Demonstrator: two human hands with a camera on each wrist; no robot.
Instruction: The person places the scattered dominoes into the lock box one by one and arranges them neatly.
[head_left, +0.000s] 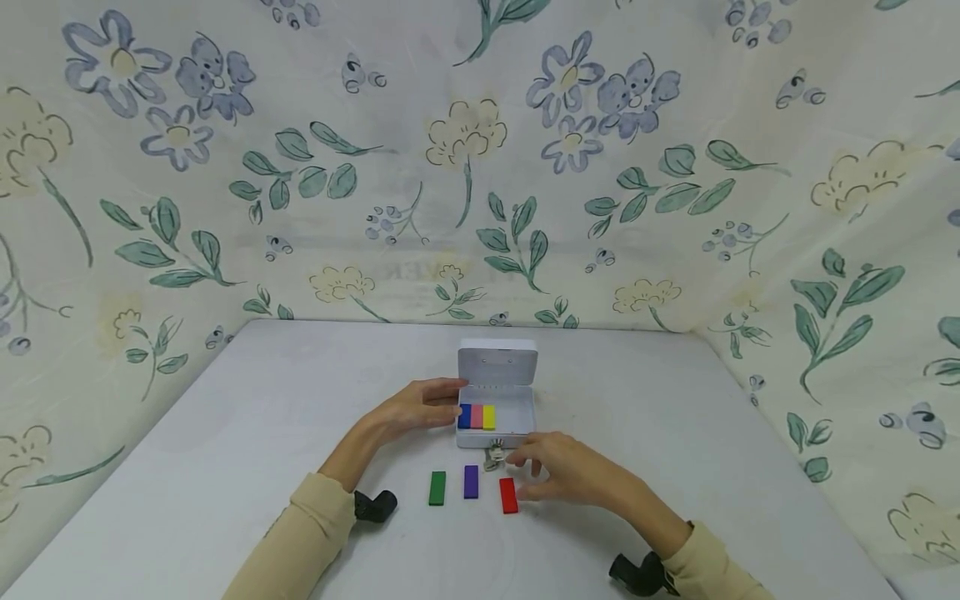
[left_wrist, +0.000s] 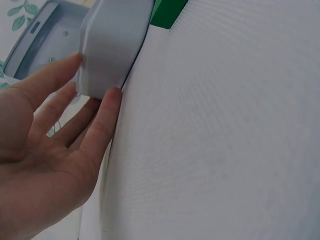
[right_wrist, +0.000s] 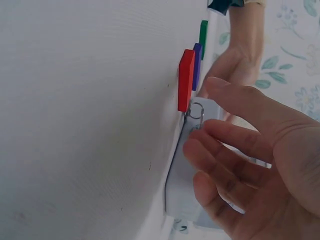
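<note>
A small white metal cash box point(head_left: 517, 408) stands on the table with its lid point(head_left: 497, 367) raised. Inside, along the left, lie a blue block point(head_left: 465, 417), a pink block point(head_left: 477, 417) and a yellow block point(head_left: 489, 417). My left hand point(head_left: 416, 407) rests its extended fingertips against the box's left side. In front of the box lie a green block point(head_left: 437, 488), a purple block point(head_left: 471, 482) and a red block point(head_left: 508, 496). Beside the red block hovers my right hand point(right_wrist: 250, 155), fingers loosely bent and holding nothing. Keys on a ring point(right_wrist: 196, 111) hang at the box front.
The white table point(head_left: 337, 358) spreads around the box on all sides. Behind it and at the right hangs a flower-patterned cloth point(head_left: 465, 217). Dark wrist cameras sit on both wrists, the left one point(head_left: 375, 506) close to the table.
</note>
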